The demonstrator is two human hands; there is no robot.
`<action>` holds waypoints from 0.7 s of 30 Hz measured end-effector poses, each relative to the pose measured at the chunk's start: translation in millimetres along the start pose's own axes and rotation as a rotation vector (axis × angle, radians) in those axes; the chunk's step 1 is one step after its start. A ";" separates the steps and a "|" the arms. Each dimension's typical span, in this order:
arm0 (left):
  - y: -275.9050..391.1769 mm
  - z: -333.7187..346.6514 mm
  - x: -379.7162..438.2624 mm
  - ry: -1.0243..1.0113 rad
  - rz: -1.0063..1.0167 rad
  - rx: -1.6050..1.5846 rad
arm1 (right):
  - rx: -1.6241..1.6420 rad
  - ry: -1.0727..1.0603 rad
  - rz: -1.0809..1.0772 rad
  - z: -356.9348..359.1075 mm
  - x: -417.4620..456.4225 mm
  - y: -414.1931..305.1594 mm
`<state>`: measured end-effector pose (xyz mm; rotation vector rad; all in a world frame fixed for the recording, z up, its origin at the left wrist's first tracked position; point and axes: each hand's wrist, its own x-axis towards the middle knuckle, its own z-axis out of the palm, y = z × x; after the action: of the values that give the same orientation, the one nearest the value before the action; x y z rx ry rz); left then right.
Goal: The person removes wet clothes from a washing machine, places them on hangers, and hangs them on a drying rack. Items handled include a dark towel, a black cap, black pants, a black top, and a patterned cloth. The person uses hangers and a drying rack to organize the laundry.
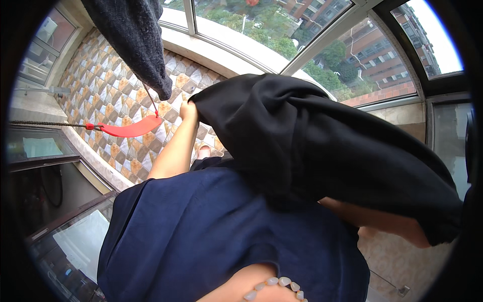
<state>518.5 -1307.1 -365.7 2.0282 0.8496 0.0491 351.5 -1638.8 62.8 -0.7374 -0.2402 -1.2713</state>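
My left hand point(188, 110) grips the edge of a black cloth garment point(302, 136), with the fingers folded into the fabric. The garment stretches in loose folds across the front of my body to the far right. Beneath it a part of my right arm point(377, 217) shows, blurred at its far end. Cloth covers my right hand, so its grip cannot be made out. I wear a dark navy top point(211, 222), and a string of pale beads point(283, 281) shows at the bottom of the view.
At upper left hangs a dark grey textile point(132, 41). Below it, a red swing seat point(132, 128) hangs on ropes point(49, 123). Patterned tiles point(117, 102) cover the floor. Large windows point(260, 26) line the far side; an opened window sash point(41, 145) is at left.
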 end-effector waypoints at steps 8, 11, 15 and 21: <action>-115.8 -86.8 32.2 -0.078 -0.157 0.306 | -0.209 -0.008 -0.069 20.6 0.1 13.4; -57.1 -73.9 5.8 -0.033 0.378 0.378 | -0.408 -0.006 -0.190 52.4 14.1 25.9; 112.9 -109.7 -137.8 -0.766 0.697 -0.586 | -0.584 -0.267 -0.359 64.5 -25.9 79.7; 190.7 -99.6 -182.7 -0.416 1.087 -0.501 | -0.476 -0.355 -0.284 47.5 -40.8 112.2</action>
<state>449.3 -1407.8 -111.3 1.6927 -0.5365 0.3852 453.5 -1565.8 34.9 -1.3795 -0.3436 -1.4812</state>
